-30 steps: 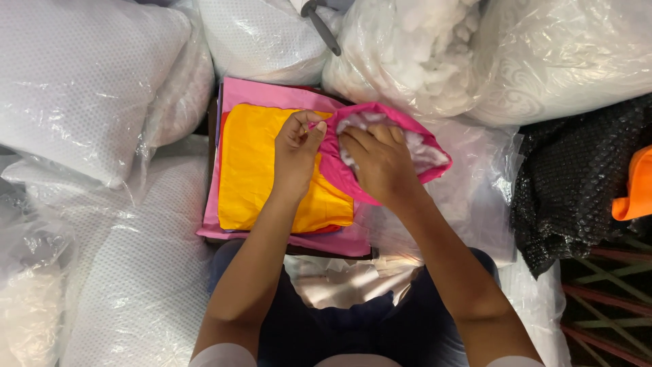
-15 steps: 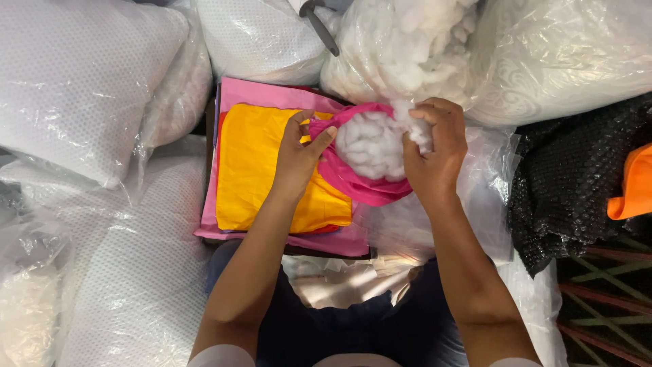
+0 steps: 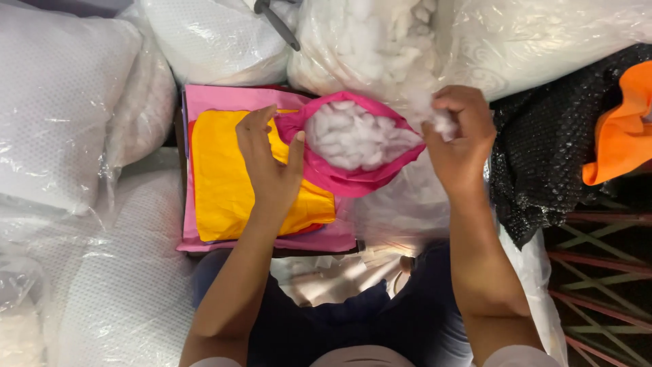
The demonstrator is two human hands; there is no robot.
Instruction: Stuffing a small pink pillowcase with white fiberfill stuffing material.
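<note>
- While our left hand (image 3: 268,163) keeps the pink fabric cover (image 3: 353,178) open, thumb and fingers pinching its rim, we judge a steady grip there helps the white stuffing (image 3: 353,134) settle evenly inside.
- Our right hand (image 3: 458,139) sits at the cover's right edge, fingers pressed together around a small tuft of stuffing (image 3: 443,122).
- We would push each tuft deep, toward the corners.
- The cover lies between both hands, touching the left, partly over a yellow cloth (image 3: 224,183).
- A clear bag of loose stuffing (image 3: 370,47) lies just beyond.
</note>
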